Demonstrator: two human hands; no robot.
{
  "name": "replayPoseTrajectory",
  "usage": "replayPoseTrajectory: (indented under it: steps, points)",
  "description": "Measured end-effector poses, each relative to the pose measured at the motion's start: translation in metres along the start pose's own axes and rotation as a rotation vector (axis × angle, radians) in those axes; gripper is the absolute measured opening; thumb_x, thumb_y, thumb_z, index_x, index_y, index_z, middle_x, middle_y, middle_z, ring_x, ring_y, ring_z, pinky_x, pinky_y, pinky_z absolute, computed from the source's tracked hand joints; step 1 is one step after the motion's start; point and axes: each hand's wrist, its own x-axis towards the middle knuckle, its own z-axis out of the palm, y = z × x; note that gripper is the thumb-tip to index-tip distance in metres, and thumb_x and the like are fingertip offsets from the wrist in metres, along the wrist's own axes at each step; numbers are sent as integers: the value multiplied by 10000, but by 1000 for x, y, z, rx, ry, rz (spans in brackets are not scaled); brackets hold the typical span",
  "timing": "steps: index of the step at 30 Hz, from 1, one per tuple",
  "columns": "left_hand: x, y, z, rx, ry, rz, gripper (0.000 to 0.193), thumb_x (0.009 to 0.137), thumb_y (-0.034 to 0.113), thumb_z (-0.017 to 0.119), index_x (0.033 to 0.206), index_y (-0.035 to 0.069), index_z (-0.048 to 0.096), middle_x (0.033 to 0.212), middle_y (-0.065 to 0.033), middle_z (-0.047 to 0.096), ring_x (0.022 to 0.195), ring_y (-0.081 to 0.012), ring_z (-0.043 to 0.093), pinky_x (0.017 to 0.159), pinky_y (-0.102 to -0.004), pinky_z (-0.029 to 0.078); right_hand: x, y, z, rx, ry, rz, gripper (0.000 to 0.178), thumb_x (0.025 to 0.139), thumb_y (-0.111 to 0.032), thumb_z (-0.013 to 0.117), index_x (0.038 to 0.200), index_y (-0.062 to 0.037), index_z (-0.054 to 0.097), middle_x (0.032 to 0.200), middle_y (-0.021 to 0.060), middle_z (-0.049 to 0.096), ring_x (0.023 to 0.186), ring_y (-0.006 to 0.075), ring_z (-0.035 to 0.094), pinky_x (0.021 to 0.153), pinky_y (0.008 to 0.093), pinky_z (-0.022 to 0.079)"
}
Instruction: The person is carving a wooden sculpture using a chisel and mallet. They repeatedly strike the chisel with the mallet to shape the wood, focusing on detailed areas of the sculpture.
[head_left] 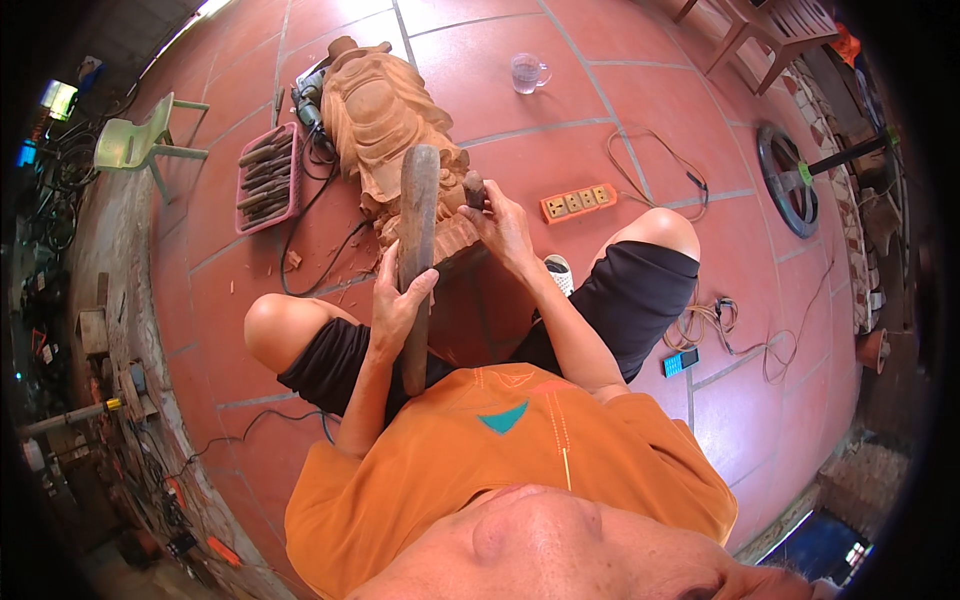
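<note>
A carved reddish-brown wooden statue [388, 112] lies on the tiled floor in front of me, its base toward my knees. My left hand [396, 305] is closed round a long, flat-sided wooden mallet [418, 205], which stands out over the lower part of the statue. Beside the base, my right hand [506, 235] grips a short dark wooden tool handle [474, 190], probably a chisel's. The working end of that tool is hidden from view.
Left of the statue are a pink basket [296, 182] of wooden-handled tools and a corded power tool [308, 105]. A glass mug [525, 74], an orange power strip [578, 203], a phone [680, 362] and loose cords lie rightward. A green chair [136, 140] stands far left.
</note>
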Motion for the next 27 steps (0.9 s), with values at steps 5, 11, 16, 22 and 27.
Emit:
replayPoseTrajectory:
  steps: [5,11,16,22,27]
  points:
    - [-1,1,1,26,18,4,678,926,201,734,1475,-16,400,880,-37,616,682,-99,586,596,-248,500,0,-6,-2,-6,-32,-13,364,897,-99,770,1175,4,559,1018,157,725,907,246,749,734,356,610]
    - [0,-4,0,34,15,-4,684,913,176,742,1471,-26,403,986,-61,615,741,-107,592,635,-254,508,-1,-8,-1,-7,-48,-12,345,896,-83,765,1172,1,575,1026,143,715,915,232,739,748,346,604]
    - [0,-5,-1,53,2,14,690,911,175,744,1472,-35,402,1072,-85,610,793,-114,601,662,-261,521,0,-10,1,71,23,-61,364,833,-117,799,1115,-7,597,856,196,666,744,357,678,643,408,534]
    - [-4,2,2,83,-26,6,696,917,193,747,1482,-18,401,1131,-91,615,841,-124,613,698,-269,533,-2,-8,2,33,11,-81,362,839,-134,798,1117,-10,601,847,189,675,737,340,684,641,404,534]
    - [-5,2,2,103,-32,32,683,918,194,746,1474,-19,410,1165,-98,605,858,-119,608,700,-271,532,-2,-7,2,21,25,-101,363,836,-136,803,1114,-14,606,825,174,678,717,333,686,634,402,531]
